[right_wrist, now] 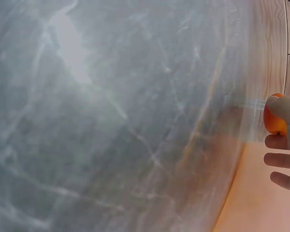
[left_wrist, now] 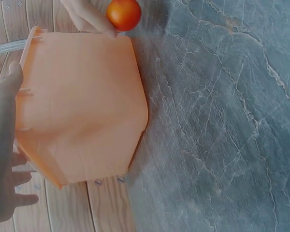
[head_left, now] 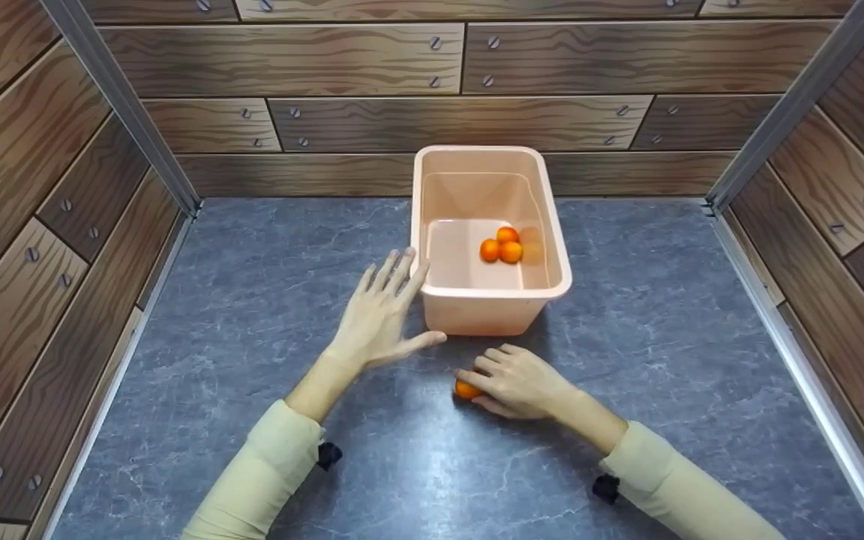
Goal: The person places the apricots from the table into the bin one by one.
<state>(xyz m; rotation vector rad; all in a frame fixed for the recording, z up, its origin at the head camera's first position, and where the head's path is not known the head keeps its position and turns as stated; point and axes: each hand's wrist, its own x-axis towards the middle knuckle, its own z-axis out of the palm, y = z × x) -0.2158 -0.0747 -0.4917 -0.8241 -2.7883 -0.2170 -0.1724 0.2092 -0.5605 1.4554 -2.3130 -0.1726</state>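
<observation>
A small round orange-red fruit (head_left: 466,389) is pinched between the thumb and fingers of my right hand (head_left: 522,384), in front of the tub's near end. That same fruit (right_wrist: 272,121) shows at the right edge of the right wrist view, and its smooth glossy skin (left_wrist: 124,14) in the left wrist view. My left hand (head_left: 374,322) is spread with straight fingers beside the peach plastic tub (head_left: 481,313), fingertips right at its left rim. Inside the tub, three similar fruits (head_left: 490,250) lie grouped on the floor toward the right.
The tub stands on a grey marbled table surface (head_left: 274,300). Wood-plank panels (head_left: 372,60) rise at the back and both sides, with metal corner posts (head_left: 799,97) between them. A dark wrist strap piece (head_left: 329,454) hangs by each sleeve.
</observation>
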